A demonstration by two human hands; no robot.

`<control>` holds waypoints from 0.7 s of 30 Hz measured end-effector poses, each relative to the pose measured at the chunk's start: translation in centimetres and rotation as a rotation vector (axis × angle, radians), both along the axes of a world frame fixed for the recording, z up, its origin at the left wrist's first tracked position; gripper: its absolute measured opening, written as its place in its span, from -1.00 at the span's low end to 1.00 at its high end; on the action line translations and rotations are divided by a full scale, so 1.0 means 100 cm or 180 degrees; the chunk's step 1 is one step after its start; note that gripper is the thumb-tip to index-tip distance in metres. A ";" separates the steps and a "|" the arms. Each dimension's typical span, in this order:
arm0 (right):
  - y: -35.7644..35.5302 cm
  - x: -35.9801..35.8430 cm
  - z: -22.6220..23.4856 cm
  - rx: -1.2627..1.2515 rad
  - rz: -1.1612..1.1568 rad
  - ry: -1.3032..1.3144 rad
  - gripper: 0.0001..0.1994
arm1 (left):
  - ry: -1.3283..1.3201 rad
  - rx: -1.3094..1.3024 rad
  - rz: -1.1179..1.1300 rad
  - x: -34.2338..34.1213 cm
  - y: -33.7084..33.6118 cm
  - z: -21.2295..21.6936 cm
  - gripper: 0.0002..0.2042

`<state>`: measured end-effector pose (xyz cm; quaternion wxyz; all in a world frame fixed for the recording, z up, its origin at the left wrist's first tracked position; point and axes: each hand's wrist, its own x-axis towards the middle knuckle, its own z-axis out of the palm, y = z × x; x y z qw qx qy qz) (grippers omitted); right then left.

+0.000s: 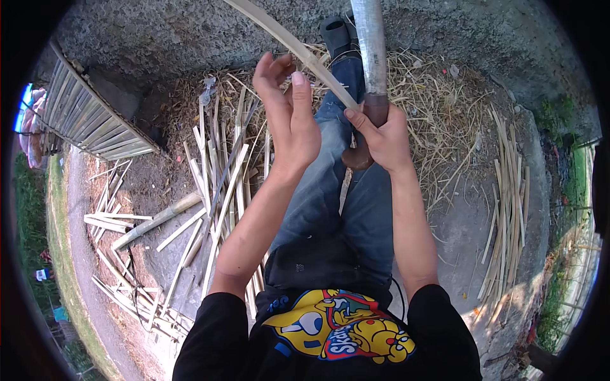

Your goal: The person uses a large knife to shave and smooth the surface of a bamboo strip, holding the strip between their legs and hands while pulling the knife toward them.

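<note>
My right hand [386, 138] is closed round the dark wooden, hook-ended handle of a machete [370, 54], whose broad steel blade points away from me. The lower end of a long, pale bamboo strip [305, 56] is also in that hand, under the thumb. From there the strip slants up to the left, past the top of the view. My left hand [291, 120] is open beside the strip, its thumb raised and fingers loosely curled, apart from the strip. Both hands are above my outstretched legs.
Bamboo strips [219, 184] lie in a loose heap to the left, with a thicker bamboo pole [159, 219] among them. Another bundle of strips [505, 203] lies at the right. Shavings [438, 120] cover the ground near a rough wall [464, 32]. A slatted bamboo panel [95, 111] leans at far left.
</note>
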<state>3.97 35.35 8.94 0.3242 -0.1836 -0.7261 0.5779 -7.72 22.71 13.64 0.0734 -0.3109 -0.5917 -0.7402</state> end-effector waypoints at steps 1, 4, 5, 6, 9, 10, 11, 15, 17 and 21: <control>0.010 0.010 -0.002 0.0552 -0.0264 0.0095 -0.75 | 0.0432 -0.0212 0.0535 -0.009 -0.014 -0.006 -0.47; 0.055 0.055 -0.003 0.0769 -0.0493 -0.0601 -0.74 | 0.1318 -0.0533 0.1469 -0.068 -0.079 -0.012 -0.28; 0.069 0.073 -0.005 0.0754 -0.0519 -0.0925 -0.73 | 0.1447 -0.0771 0.1697 -0.088 -0.099 -0.014 -0.24; 0.081 0.090 -0.007 0.0596 -0.0255 -0.0771 -0.73 | 0.1522 -0.0786 0.1673 -0.106 -0.117 -0.017 -0.24; 0.106 0.128 -0.022 0.0183 0.0126 -0.0860 -0.72 | 0.2443 -0.2224 0.1843 -0.147 -0.157 -0.028 -0.14; 0.112 0.137 -0.028 0.0041 0.0282 -0.1009 -0.70 | 0.2704 -0.2423 0.1806 -0.155 -0.164 -0.035 -0.12; 0.116 0.144 -0.035 -0.0012 0.0368 -0.0992 -0.70 | 0.2950 -0.2630 0.1766 -0.159 -0.170 -0.042 -0.09; 0.127 0.156 -0.055 -0.0043 0.0649 -0.1280 -0.67 | 0.3469 -0.1699 0.2201 -0.173 -0.197 -0.057 -0.16; 0.129 0.158 -0.059 -0.0148 0.0650 -0.1382 -0.64 | 0.2820 -0.1857 0.1974 -0.168 -0.221 -0.060 -0.28; 0.137 0.156 -0.055 -0.0060 0.0650 -0.1584 -0.61 | 0.3462 -0.1940 0.1699 -0.144 -0.250 -0.060 -0.35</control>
